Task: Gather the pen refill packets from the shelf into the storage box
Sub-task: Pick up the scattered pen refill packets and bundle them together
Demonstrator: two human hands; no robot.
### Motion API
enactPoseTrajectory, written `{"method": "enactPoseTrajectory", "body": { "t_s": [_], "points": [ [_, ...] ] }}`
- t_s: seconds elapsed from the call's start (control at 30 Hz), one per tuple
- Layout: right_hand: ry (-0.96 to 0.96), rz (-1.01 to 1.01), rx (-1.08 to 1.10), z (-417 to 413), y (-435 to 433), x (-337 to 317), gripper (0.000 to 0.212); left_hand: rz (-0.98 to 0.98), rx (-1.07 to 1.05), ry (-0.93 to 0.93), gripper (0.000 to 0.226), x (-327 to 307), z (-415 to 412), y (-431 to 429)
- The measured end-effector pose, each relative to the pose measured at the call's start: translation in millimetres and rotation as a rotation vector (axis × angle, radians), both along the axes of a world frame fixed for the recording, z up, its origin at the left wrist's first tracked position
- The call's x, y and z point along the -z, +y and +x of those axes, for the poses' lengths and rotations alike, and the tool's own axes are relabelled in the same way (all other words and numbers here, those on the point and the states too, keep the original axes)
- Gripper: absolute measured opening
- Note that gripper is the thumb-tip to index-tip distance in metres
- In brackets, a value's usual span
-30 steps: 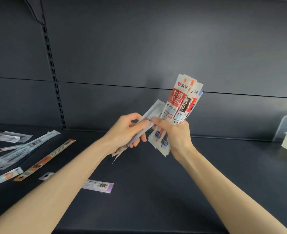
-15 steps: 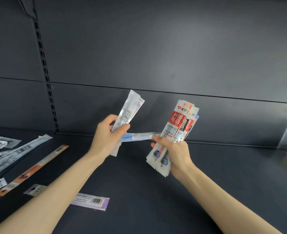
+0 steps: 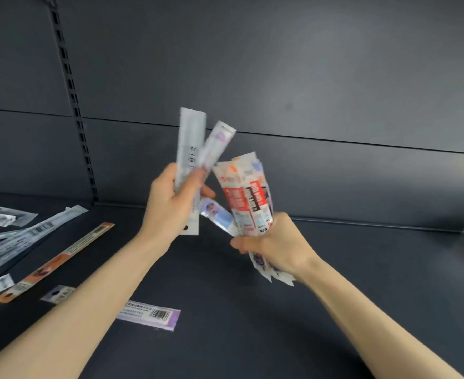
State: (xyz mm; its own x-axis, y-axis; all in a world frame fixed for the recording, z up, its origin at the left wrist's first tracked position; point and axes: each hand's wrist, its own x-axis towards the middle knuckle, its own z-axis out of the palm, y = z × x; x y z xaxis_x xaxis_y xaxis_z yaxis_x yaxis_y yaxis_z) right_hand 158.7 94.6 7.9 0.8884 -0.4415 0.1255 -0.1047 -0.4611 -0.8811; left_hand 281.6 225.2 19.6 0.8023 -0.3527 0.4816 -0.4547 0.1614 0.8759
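- Now gripping a red-and-white bundle [image 3: 246, 198] in the right hand [image 3: 278, 248], fingers [image 3: 240, 245] curled round its lower half, centre-right.
- No longer bridging both hands with the blue packet [image 3: 216, 214]: tucked into that bundle, tip leaning upper left.
- Pinching two packets [image 3: 191, 149] in the left hand [image 3: 170, 206], long axes near upright, tops fanned apart.
- Leaving loose packets [image 3: 58, 258] on the shelf [image 3: 280, 329], lower left.

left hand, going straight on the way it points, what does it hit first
Probably the red-and-white bundle of plastic refill packets in the right hand, just up-right of the left hand; depth is unclear, otherwise the dark grey back panel.
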Motion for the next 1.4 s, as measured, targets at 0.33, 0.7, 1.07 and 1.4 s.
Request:
{"method": "enactPoseTrajectory", "body": {
  "t_s": [0.33,0.7,1.07,1.4],
  "points": [
    [-0.162,0.366,0.078,-5.9,-10.1,-2.9,0.018,0.023,0.076,0.255,0.011,10.9,-0.1,1.4],
    [-0.365,0.3,0.135,-8.6,-13.0,1.1,0.014,0.45,0.055,-0.137,0.008,19.9,2.7,2.9],
    [-0.052,0.019,-0.078,-6.3,-10.7,5.2,0.017,0.148,0.265,0.092,0.012,3.4,-6.2,6.2],
    [-0.177,0.323,0.04,-5.9,-10.1,2.7,0.017,0.234,0.247,0.218,0.029,5.3,-1.3,8.3]
  ]
}}
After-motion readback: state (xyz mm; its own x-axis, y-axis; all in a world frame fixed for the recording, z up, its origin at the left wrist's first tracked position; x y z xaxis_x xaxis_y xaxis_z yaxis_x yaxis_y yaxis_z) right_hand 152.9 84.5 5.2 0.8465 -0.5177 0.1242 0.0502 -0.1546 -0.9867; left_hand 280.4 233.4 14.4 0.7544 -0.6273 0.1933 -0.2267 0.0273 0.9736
